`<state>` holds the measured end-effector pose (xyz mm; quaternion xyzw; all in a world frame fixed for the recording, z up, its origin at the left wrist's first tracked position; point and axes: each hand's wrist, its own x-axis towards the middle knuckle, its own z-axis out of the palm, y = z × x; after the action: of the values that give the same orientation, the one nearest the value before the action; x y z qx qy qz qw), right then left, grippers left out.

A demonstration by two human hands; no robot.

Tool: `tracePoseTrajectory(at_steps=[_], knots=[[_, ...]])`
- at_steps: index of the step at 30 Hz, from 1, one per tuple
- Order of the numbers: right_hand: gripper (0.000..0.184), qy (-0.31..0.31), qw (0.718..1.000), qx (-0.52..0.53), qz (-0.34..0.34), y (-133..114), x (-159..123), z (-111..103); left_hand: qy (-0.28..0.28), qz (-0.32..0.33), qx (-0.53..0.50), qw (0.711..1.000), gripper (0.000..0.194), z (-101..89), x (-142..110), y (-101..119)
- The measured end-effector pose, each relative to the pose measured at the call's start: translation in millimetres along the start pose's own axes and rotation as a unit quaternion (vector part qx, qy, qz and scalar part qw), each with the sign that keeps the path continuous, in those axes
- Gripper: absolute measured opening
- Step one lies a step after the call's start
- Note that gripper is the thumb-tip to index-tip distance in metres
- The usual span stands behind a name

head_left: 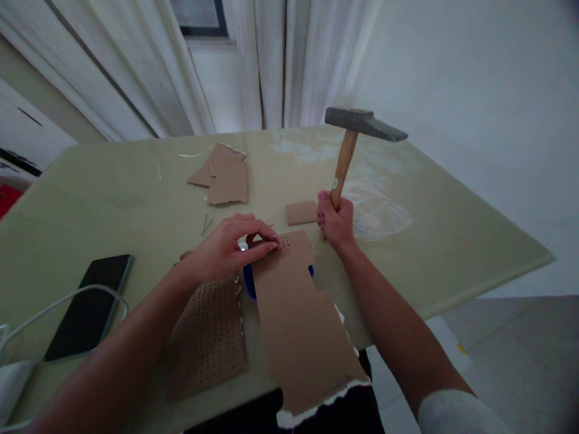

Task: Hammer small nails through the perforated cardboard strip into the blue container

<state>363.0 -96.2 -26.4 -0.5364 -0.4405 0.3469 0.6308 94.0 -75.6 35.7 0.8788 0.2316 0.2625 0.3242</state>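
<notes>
Right hand [335,220] grips hammer [345,154]; left hand [239,244] pinches small item [275,237]. Clear bag [379,216] at right hand's three o'clock, contents indistinct.

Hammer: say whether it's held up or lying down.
The hammer is held up: the right hand grips its wooden handle, with the grey head above that hand.

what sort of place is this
Probably a room in a home: long pale curtains hang by a window, and a phone lies on the table.
</notes>
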Motion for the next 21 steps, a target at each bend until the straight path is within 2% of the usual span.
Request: tracePoseTrajectory(at_steps=[5,9,12,15,18,21], knots=[[0.068,-0.006,1.000,0.000,-0.024,-23,-7,2,0.012,0.000,-0.032,0.999,0.015,1.9,1,-4],[0.065,-0.030,0.998,0.021,-0.041,-52,-25,3,0.010,0.001,-0.044,0.999,0.016,2.8,1,-5],[0.065,-0.059,0.998,0.010,-0.010,-84,-48,-9,0.013,0.008,-0.036,0.999,0.018,3.9,1,-6],[0.063,-0.110,0.990,-0.072,0.047,-122,-72,-32,-0.001,0.013,-0.020,1.000,0.021,4.7,2,-6],[0.063,-0.161,0.954,-0.236,0.096,-159,-89,-52,-0.012,0.001,-0.018,1.000,0.022,4.2,2,-4],[0.065,-0.227,0.893,-0.371,0.115,-188,-101,-58,-0.015,-0.003,-0.031,0.999,0.024,3.0,2,-2]])
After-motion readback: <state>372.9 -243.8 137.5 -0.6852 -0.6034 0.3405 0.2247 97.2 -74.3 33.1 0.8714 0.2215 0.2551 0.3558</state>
